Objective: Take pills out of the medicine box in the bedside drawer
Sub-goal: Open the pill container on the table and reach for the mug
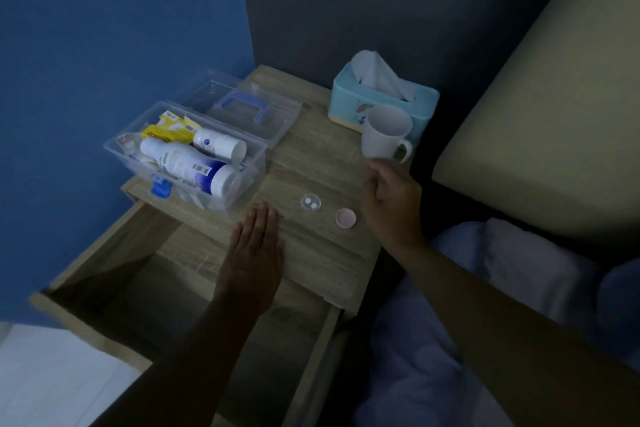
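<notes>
A clear plastic medicine box (254, 163) stands on the left of the wooden bedside table (311, 156), lid off, holding white bottles (188, 163) and yellow packets. In front of it sits a small clear cup (311, 202) with two white pills inside. A pink round cap (345, 218) lies just right of that cup. My left hand (256, 250) rests flat on the table's front edge, fingers together, holding nothing. My right hand (391, 204) hovers right of the pink cap, fingers loosely curled, nothing visible in it. The drawer (114, 291) below is pulled out.
The box's clear lid (249, 107) with a blue handle lies behind the box. A white mug (384, 135) and a teal tissue box (381, 97) stand at the back right. A bed with a pale headboard (540, 114) and bedding (485, 288) is at right. A blue wall is at left.
</notes>
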Action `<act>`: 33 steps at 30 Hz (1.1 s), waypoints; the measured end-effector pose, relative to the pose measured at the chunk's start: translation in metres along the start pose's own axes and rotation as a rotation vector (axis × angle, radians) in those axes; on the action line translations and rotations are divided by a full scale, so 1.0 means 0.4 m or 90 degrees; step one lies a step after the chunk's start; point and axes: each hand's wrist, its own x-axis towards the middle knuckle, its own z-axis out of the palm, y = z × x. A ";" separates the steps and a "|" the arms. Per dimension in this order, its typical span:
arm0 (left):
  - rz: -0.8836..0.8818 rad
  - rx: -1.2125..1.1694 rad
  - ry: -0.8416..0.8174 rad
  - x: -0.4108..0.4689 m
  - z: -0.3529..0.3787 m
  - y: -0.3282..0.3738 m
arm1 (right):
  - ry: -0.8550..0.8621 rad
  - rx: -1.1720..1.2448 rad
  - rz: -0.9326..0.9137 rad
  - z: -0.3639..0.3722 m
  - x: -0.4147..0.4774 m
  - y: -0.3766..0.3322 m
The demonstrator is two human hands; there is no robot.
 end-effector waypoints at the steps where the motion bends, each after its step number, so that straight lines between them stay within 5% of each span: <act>1: -0.002 0.003 0.000 0.000 0.001 0.000 | 0.004 -0.015 -0.022 0.000 0.029 -0.002; 8: -0.012 0.024 -0.017 0.007 0.007 -0.002 | -0.166 -0.195 0.208 0.038 0.204 0.053; 16: -0.013 0.029 0.002 0.005 0.016 -0.001 | -0.063 -0.201 0.317 0.066 0.243 0.067; 22: -0.006 0.039 -0.001 0.002 0.013 -0.001 | -0.107 -0.171 0.383 0.041 0.277 0.033; 33: -0.012 0.051 -0.014 0.004 0.009 0.003 | -0.182 -0.085 0.218 0.020 0.215 -0.052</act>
